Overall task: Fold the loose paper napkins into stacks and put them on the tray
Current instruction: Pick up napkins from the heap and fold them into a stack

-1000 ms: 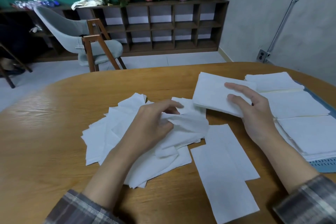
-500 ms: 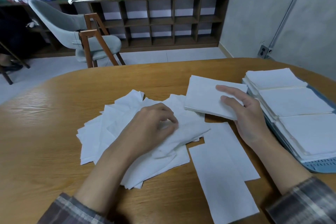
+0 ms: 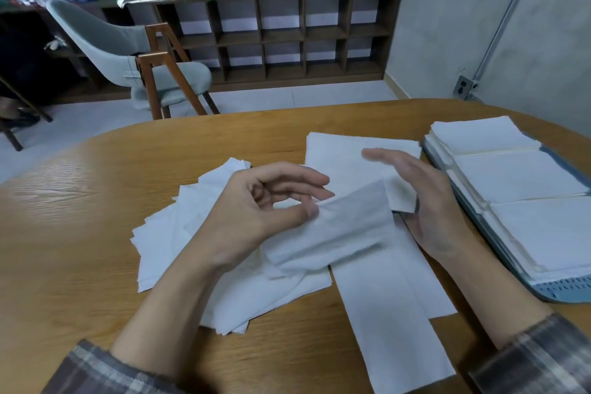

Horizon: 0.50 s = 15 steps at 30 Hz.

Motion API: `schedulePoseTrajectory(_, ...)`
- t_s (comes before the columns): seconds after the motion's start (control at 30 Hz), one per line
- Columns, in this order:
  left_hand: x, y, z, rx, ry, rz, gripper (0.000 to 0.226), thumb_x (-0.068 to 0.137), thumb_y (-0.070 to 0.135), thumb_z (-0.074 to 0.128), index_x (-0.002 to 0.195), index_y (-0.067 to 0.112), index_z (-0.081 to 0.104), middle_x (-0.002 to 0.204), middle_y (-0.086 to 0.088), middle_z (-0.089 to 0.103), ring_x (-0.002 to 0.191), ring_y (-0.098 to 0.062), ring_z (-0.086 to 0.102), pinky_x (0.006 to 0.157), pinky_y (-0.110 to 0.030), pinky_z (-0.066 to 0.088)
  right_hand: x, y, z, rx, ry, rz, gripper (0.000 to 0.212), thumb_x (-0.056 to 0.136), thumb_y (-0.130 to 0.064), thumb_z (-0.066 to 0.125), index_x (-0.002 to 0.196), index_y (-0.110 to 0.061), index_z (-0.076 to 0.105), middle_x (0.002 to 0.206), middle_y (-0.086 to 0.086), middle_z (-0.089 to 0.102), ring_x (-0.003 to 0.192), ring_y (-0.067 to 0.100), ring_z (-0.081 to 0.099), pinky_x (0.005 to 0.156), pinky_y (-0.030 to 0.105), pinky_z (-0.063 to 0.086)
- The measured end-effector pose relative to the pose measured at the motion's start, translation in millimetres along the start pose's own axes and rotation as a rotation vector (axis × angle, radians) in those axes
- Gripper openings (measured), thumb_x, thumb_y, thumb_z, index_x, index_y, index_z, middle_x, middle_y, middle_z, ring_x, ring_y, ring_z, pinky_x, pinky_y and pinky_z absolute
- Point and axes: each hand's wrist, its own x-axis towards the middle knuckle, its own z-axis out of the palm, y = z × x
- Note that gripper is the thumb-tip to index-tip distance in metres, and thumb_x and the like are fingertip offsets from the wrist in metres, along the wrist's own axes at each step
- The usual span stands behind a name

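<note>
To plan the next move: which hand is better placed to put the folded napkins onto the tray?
Right. The right hand is open beside the folded napkins and nearest the tray; the left hand pinches a loose napkin.

the left hand [image 3: 265,211] pinches a napkin [image 3: 335,230] between thumb and forefinger, raised over the loose pile [image 3: 172,233] on the table [image 3: 80,265]. the napkin's far end lies against the right hand [image 3: 431,201], whose fingers are straight; i can't see its thumb. beyond it i see a folded stack [image 3: 335,150] on the wood, and nearer me two long strips [image 3: 396,329] overlapping. at the right, the tray [image 3: 569,293] carries three stacks [image 3: 518,176] in a row. a chair [image 3: 96,32] and shelf [image 3: 287,35] stand behind.
</note>
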Motion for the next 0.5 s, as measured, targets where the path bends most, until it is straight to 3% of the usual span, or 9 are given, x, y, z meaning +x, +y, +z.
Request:
schedulePoseTrajectory(0.07, 0, -3, 2, 0.033, 0.055, 0.019, 0.030, 0.088, -0.012, 0.074, 0.105, 0.012, 0.078, 0.100, -0.006, 0.081, 0.101, -0.017, 0.076, 0.089, -0.023, 0.056, -4, -2, 3, 0.053, -0.138, 0.026, 0.058, 0.096, -0.067, 0.057, 0.124, -0.020, 0.076, 0.134, 0.001, 0.071, 0.129, 0.021, 0.063, 0.111, 0.054, 0.044)
schedulePoseTrajectory(0.13, 2, -6, 6, 0.106, 0.117, 0.044, 0.026, 0.089, -0.008, 0.075, 0.106, 0.011, 0.079, 0.100, -0.003, 0.081, 0.101, -0.016, 0.076, 0.089, -0.029, 0.057, -8, -3, 7, 0.060, -0.240, 0.077, 0.078, 0.083, -0.083, 0.061, 0.123, -0.017, 0.076, 0.128, 0.009, 0.073, 0.121, 0.032, 0.068, 0.099, 0.050, 0.052)
schedulePoseTrajectory(0.2, 3, -9, 10, 0.145, 0.154, 0.063, 0.023, 0.089, -0.005, 0.078, 0.106, 0.011, 0.079, 0.101, 0.000, 0.081, 0.101, -0.015, 0.076, 0.092, -0.029, 0.057, -12, -6, 15, 0.023, -0.235, 0.099, 0.062, 0.085, -0.071, 0.071, 0.115, -0.018, 0.079, 0.118, 0.009, 0.077, 0.110, 0.031, 0.073, 0.088, 0.041, 0.055)
schedulePoseTrajectory(0.27, 2, -9, 13, 0.157, 0.197, 0.063, 0.024, 0.088, 0.000, 0.081, 0.109, 0.012, 0.078, 0.103, 0.001, 0.080, 0.101, -0.014, 0.076, 0.094, -0.023, 0.055, -13, -8, 21, -0.051, -0.171, 0.067, 0.026, 0.096, -0.039, 0.074, 0.106, -0.016, 0.081, 0.108, 0.002, 0.080, 0.099, 0.018, 0.075, 0.081, 0.028, 0.055)
schedulePoseTrajectory(0.33, 3, -9, 14, 0.207, 0.230, 0.014, 0.031, 0.084, 0.013, 0.087, 0.113, 0.021, 0.077, 0.101, 0.005, 0.079, 0.101, -0.008, 0.074, 0.089, -0.017, 0.053, -13, -11, 24, -0.046, -0.104, 0.086, 0.014, 0.097, -0.023, 0.072, 0.101, -0.014, 0.081, 0.097, -0.001, 0.080, 0.088, 0.014, 0.074, 0.073, 0.022, 0.054)
schedulePoseTrajectory(0.4, 3, -11, 14, 0.280, 0.251, -0.043, 0.037, 0.082, 0.022, 0.089, 0.115, 0.031, 0.076, 0.095, 0.013, 0.076, 0.093, -0.002, 0.070, 0.077, -0.013, 0.050, -12, -10, 22, 0.017, -0.042, 0.132, 0.012, 0.094, -0.024, 0.072, 0.099, -0.017, 0.081, 0.092, -0.001, 0.079, 0.083, 0.014, 0.075, 0.067, 0.022, 0.055)
schedulePoseTrajectory(0.5, 4, -14, 16, 0.226, 0.301, -0.047, 0.033, 0.086, 0.015, 0.086, 0.114, 0.030, 0.077, 0.095, 0.014, 0.074, 0.083, -0.003, 0.067, 0.067, -0.014, 0.050, -12, -11, 21, 0.030, -0.053, 0.160, 0.020, 0.089, -0.034, 0.073, 0.107, -0.029, 0.080, 0.104, -0.001, 0.080, 0.094, 0.017, 0.076, 0.073, 0.032, 0.059)
